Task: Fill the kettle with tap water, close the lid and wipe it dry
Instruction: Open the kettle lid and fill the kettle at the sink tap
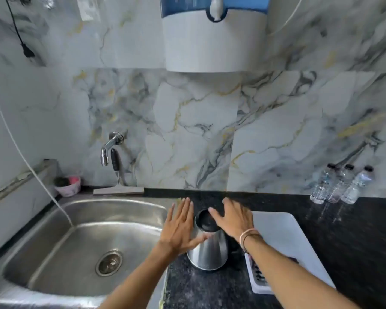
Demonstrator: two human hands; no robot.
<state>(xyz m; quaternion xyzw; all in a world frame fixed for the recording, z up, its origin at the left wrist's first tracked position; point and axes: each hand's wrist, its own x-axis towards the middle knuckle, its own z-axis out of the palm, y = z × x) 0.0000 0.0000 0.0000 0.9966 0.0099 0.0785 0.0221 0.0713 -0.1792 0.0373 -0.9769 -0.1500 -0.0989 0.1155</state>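
A steel kettle with a black lid stands upright on the dark counter, just right of the sink. My left hand hovers flat beside the kettle's left side, fingers spread, thumb across the steel body. My right hand is spread over the kettle's top right, fingertips over the black lid. Neither hand grips anything. The tap juts from the wall above the sink's back edge; no water runs from it.
A white tray lies right of the kettle, under my right forearm. Three plastic bottles stand at the back right. A squeegee leans behind the sink, beside a small pink bowl. A water purifier hangs on the wall above.
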